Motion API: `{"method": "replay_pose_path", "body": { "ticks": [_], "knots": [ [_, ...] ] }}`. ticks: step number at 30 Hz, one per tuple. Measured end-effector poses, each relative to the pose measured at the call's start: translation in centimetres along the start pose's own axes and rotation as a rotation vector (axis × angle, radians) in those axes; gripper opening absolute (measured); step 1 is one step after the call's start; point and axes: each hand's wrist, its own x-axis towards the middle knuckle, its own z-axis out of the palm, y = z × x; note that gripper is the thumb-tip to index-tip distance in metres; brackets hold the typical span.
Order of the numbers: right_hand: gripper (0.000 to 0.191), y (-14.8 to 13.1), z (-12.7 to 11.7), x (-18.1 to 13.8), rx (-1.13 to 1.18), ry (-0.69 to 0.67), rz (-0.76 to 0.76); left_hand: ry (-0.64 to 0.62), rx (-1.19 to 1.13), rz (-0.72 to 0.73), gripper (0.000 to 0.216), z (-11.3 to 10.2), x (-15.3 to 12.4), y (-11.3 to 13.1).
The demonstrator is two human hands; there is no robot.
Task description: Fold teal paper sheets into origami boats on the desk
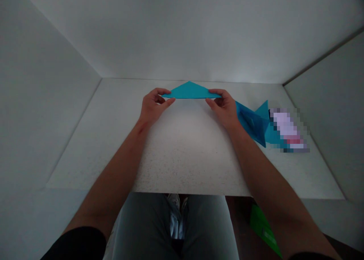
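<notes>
A flat triangle of folded blue paper (pixel 189 91) is stretched between my two hands near the back of the white table, its peak pointing away from me. My left hand (pixel 153 103) pinches the left corner, fingers on top and thumb at the near edge. At the right corner, my right hand (pixel 224 105) grips the same sheet in a similar way. Just right of my right wrist lies a darker blue folded paper shape (pixel 253 123) with pointed tips, partly hidden by my arm.
A pixelated phone-like object (pixel 287 127) lies at the right on some blue paper (pixel 274 135). White walls (pixel 187 32) enclose the table (pixel 184 150) at the back and sides. Below the front edge are my legs (pixel 145 226) and a green object (pixel 264 229) on the floor.
</notes>
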Motion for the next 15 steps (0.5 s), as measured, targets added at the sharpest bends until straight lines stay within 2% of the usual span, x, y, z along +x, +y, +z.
{"method": "replay_pose_path", "body": {
  "ticks": [9,13,15],
  "knots": [
    [0.048,-0.36,0.08,-0.09,0.012,0.009,-0.003,0.016,0.01,0.006,0.028,0.09,0.1,-0.26],
    [0.036,-0.59,0.21,-0.12,0.024,0.063,-0.021,0.019,0.016,0.031,0.022,0.18,-0.02,-0.15],
    [0.032,-0.88,0.19,-0.15,-0.005,0.105,-0.031,-0.02,0.048,0.067,0.026,0.15,-0.23,0.14]
  ]
}}
